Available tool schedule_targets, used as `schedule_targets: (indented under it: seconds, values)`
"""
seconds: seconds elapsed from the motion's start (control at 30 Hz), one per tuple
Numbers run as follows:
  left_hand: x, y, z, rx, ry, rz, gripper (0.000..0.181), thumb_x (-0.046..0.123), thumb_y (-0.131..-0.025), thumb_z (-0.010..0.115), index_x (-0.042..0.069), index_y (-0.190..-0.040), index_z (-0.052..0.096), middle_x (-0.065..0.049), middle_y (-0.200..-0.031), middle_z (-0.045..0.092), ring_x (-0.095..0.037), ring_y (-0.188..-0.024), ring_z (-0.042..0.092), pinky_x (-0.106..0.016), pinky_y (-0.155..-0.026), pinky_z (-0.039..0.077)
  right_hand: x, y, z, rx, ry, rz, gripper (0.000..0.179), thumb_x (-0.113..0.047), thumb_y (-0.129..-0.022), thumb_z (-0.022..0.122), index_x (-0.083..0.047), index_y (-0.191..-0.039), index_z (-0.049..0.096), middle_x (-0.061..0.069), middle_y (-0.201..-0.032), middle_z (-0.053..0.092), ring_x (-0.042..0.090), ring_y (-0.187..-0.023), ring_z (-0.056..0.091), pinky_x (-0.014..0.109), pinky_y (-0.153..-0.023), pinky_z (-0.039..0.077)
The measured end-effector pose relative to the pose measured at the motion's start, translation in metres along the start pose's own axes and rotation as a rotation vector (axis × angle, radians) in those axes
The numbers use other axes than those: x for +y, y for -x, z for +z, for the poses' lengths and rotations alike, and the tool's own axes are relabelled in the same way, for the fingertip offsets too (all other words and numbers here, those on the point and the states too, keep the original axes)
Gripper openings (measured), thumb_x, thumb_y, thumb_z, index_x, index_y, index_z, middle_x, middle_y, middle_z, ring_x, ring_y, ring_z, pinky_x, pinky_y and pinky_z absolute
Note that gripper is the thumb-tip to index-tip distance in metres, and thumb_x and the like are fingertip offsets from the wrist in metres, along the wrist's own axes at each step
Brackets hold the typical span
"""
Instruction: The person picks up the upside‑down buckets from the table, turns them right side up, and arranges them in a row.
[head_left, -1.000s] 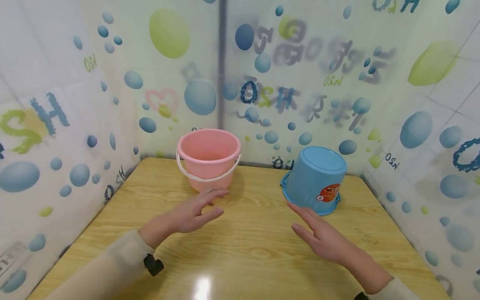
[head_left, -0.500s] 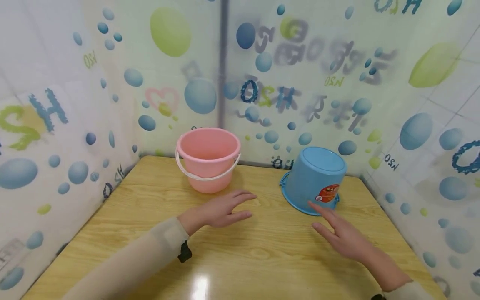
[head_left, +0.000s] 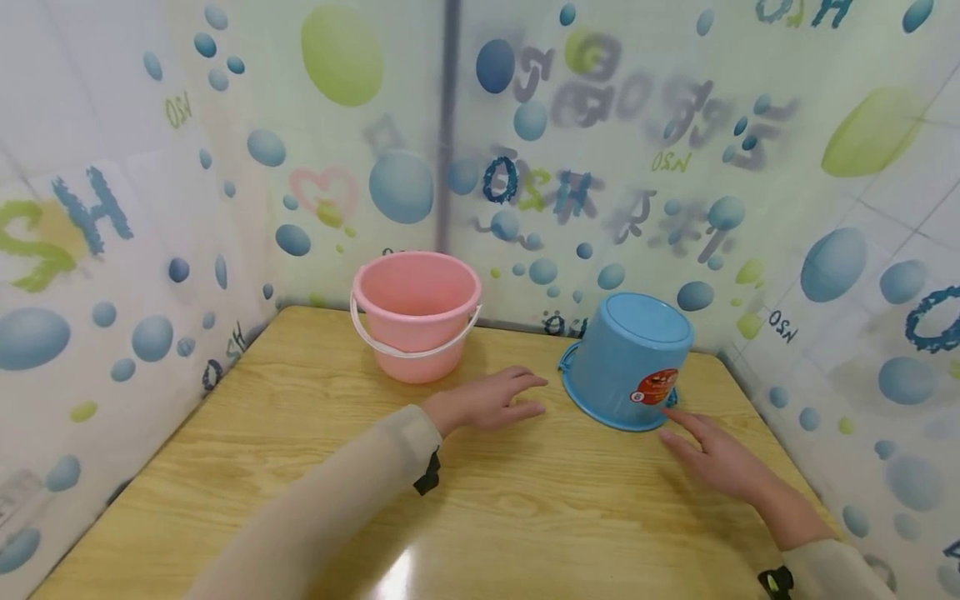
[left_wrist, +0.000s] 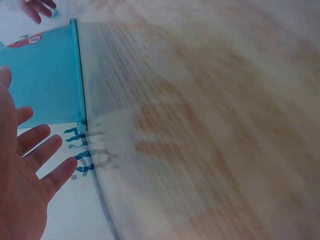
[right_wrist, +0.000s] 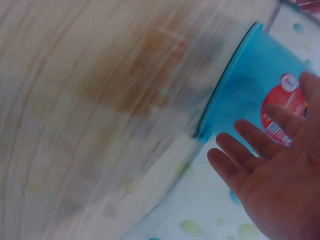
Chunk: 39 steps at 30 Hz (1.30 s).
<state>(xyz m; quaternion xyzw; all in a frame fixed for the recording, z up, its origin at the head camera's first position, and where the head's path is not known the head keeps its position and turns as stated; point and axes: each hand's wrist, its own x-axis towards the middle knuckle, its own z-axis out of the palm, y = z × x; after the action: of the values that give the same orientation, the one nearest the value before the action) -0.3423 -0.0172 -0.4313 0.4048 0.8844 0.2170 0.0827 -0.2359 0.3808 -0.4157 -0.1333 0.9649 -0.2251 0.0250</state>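
A blue bucket (head_left: 626,358) stands upside down on the wooden table, its rim on the tabletop and a red label on its side. My left hand (head_left: 495,400) reaches toward the bucket's left side, fingers extended and holding nothing. Close by the bucket's lower right edge is my right hand (head_left: 716,458), its fingers spread and relaxed. In the left wrist view the bucket (left_wrist: 45,80) lies just beyond the open left fingers. The right wrist view has the labelled side of the bucket (right_wrist: 250,85) behind the right hand's fingers (right_wrist: 235,150).
A pink bucket (head_left: 416,337) with a white handle stands upright at the back left of the table (head_left: 525,517), behind my left forearm. Patterned curtains (head_left: 615,167) with bubbles and letters enclose the table at the back and both sides.
Both hands have moved to the right, the left one from in front of the pink bucket toward the blue one, the right one to the blue bucket's right side. Neither bucket has moved.
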Motion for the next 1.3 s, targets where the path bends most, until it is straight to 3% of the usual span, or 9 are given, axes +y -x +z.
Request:
schedule_targets:
  seconds: [0.3, 0.53, 0.7, 0.83, 1.03, 1.3]
  values:
    - [0.002, -0.045, 0.002, -0.025, -0.133, 0.005, 0.06, 0.055, -0.117, 0.043, 0.023, -0.167, 0.05, -0.007, -0.168, 0.05, -0.026, -0.154, 0.051, -0.045, -0.13, 0.042, 0.029, -0.016, -0.008, -0.049, 0.052, 0.067, 0.07, -0.045, -0.116, 0.055, 0.006, -0.162, 0.044, 0.044, -0.158, 0.047, 0.07, -0.142, 0.046, 0.079, -0.107, 0.048]
    - [0.005, -0.067, 0.012, -0.069, -0.131, -0.002, 0.054, 0.052, -0.116, 0.048, 0.028, -0.165, 0.053, -0.008, -0.171, 0.047, -0.029, -0.158, 0.047, -0.048, -0.131, 0.04, 0.049, -0.027, -0.012, -0.092, 0.063, 0.11, 0.07, -0.045, -0.113, 0.06, 0.005, -0.161, 0.047, 0.046, -0.157, 0.045, 0.07, -0.143, 0.043, 0.08, -0.109, 0.046]
    - [0.005, -0.076, 0.014, -0.097, -0.128, -0.002, 0.046, 0.041, -0.118, 0.049, 0.027, -0.161, 0.059, -0.012, -0.172, 0.045, -0.032, -0.16, 0.043, -0.051, -0.133, 0.037, 0.058, -0.034, -0.015, -0.097, 0.048, 0.066, 0.057, -0.037, -0.111, 0.067, 0.0, -0.154, 0.059, 0.04, -0.156, 0.051, 0.066, -0.143, 0.046, 0.078, -0.111, 0.046]
    - [0.003, -0.079, 0.017, -0.106, -0.125, -0.039, 0.043, 0.038, -0.118, 0.049, 0.03, -0.158, 0.062, -0.012, -0.173, 0.043, -0.034, -0.162, 0.039, -0.054, -0.135, 0.032, 0.063, -0.04, -0.017, -0.11, -0.026, 0.037, 0.044, -0.029, -0.109, 0.069, -0.002, -0.143, 0.069, 0.04, -0.157, 0.051, 0.066, -0.146, 0.041, 0.08, -0.114, 0.042]
    - [-0.002, -0.084, 0.022, -0.098, -0.082, -0.091, 0.039, 0.034, -0.117, 0.051, 0.035, -0.153, 0.067, -0.009, -0.174, 0.041, -0.035, -0.163, 0.035, -0.058, -0.137, 0.024, 0.072, -0.05, -0.014, -0.097, -0.06, 0.087, 0.034, -0.025, -0.107, 0.072, -0.007, -0.135, 0.077, 0.043, -0.163, 0.04, 0.07, -0.15, 0.032, 0.086, -0.117, 0.031]
    - [-0.004, -0.089, 0.026, -0.074, -0.04, -0.088, 0.034, 0.031, -0.116, 0.054, 0.034, -0.143, 0.072, -0.01, -0.17, 0.043, -0.034, -0.159, 0.038, -0.058, -0.134, 0.026, 0.077, -0.052, -0.008, -0.068, -0.055, 0.078, 0.03, -0.028, -0.106, 0.073, -0.009, -0.128, 0.08, 0.043, -0.163, 0.04, 0.07, -0.15, 0.033, 0.086, -0.117, 0.031]
